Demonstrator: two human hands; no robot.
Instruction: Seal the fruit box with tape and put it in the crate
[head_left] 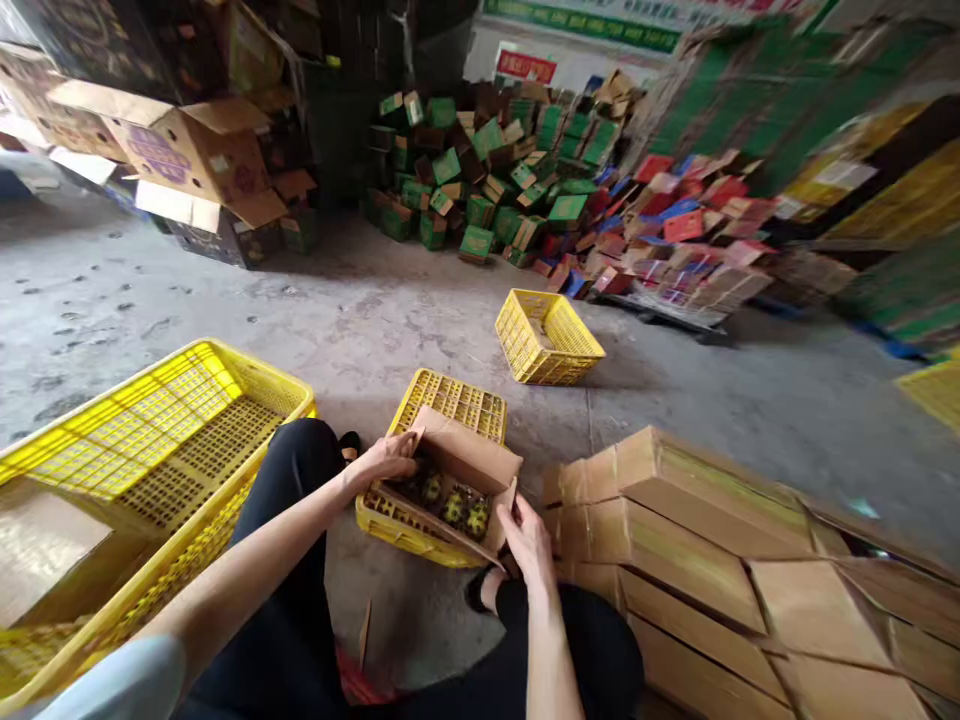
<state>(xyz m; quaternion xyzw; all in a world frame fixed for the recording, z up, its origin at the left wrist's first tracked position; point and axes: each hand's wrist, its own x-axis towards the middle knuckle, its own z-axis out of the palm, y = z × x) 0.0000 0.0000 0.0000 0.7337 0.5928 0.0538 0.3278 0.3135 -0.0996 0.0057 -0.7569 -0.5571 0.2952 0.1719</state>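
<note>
A small cardboard box lies open on an upturned yellow plastic crate between my knees. Its inside is dark with yellow-green patterned print showing. My left hand grips the box's left flap with fingers curled on its edge. My right hand holds the box's right corner, fingers wrapped round the flap there.
A large yellow crate with cardboard in it stands at my left. Flat cardboard blanks are stacked at my right. Another small yellow crate sits on the concrete floor ahead. Piles of green and red boxes fill the back.
</note>
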